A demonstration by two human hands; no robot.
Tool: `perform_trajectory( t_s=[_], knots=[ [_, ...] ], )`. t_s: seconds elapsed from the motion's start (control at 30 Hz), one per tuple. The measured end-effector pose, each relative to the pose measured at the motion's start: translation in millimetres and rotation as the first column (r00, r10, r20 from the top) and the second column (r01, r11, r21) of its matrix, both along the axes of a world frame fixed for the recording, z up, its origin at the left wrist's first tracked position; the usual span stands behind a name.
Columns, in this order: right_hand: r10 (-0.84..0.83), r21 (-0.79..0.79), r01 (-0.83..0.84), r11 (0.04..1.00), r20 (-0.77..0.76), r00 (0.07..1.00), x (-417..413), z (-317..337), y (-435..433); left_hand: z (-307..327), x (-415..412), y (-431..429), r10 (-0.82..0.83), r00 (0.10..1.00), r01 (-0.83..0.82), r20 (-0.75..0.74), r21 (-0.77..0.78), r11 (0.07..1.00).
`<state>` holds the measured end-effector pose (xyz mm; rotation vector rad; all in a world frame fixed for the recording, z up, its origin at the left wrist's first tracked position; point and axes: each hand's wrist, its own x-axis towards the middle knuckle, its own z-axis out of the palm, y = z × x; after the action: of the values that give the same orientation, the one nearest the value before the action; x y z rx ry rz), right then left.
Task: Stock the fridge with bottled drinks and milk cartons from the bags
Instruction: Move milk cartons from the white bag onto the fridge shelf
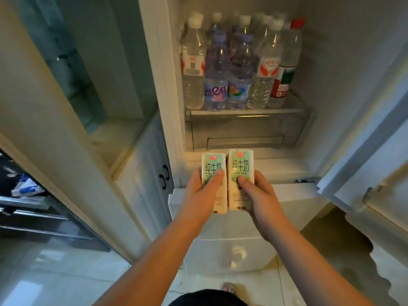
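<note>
Above two held milk cartons [213, 166], bottles [239, 69] fill the shelf [242, 112].

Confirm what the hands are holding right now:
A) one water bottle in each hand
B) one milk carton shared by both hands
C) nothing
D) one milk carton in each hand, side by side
D: the left hand grips the left milk carton and the right hand grips the right milk carton, the two side by side, while the bottles stand on the shelf.
</note>
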<state>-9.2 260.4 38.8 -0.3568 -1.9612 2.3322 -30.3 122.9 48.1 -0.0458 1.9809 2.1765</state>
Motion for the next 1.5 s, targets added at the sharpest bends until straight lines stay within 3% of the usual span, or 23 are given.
perform_trajectory(
  t_s=[0.2,0.37,0.57,0.87,1.07,1.17,1.3,1.5],
  knots=[
    [-0.011,-0.075,0.012,0.997,0.009,1.0,-46.7,-1.5,19.4,1.4,-43.5,23.1,0.063,0.995,-0.065,0.082,0.021,0.998],
    [-0.023,-0.024,0.021,0.999,-0.087,0.996,-85.9,14.2,36.7,20.0,-79.7,42.0,0.066,0.993,-0.074,-0.098,-0.082,0.994],
    [-0.021,0.0,0.022,1.0,-0.325,0.945,-132.0,71.5,48.8,74.8,-120.1,60.7,0.092,0.931,-0.115,-0.353,-0.044,0.992],
    [0.022,0.001,-0.03,1.0,-0.707,0.707,-163.0,192.3,51.5,193.8,-144.9,69.0,0.135,0.715,-0.059,-0.686,0.133,0.989],
    [0.027,0.058,0.041,0.997,-0.842,0.539,-163.3,273.7,58.5,270.7,-143.7,79.0,0.124,0.538,-0.001,-0.834,0.147,0.989],
    [0.029,0.111,0.136,0.985,-0.867,0.498,-163.5,312.5,65.7,311.2,-145.7,84.2,0.119,0.488,0.019,-0.865,0.146,0.989],
    [-0.003,0.108,0.175,0.979,-0.842,0.54,-173.5,358.3,77.4,361.6,-155.3,94.7,0.079,0.515,-0.022,-0.854,0.079,0.997],
    [-0.056,0.183,0.303,0.935,-0.77,0.635,-210.2,403.6,109.8,422.3,-194.1,118.6,-0.034,0.657,-0.027,-0.753,-0.069,0.997]
  ],
)
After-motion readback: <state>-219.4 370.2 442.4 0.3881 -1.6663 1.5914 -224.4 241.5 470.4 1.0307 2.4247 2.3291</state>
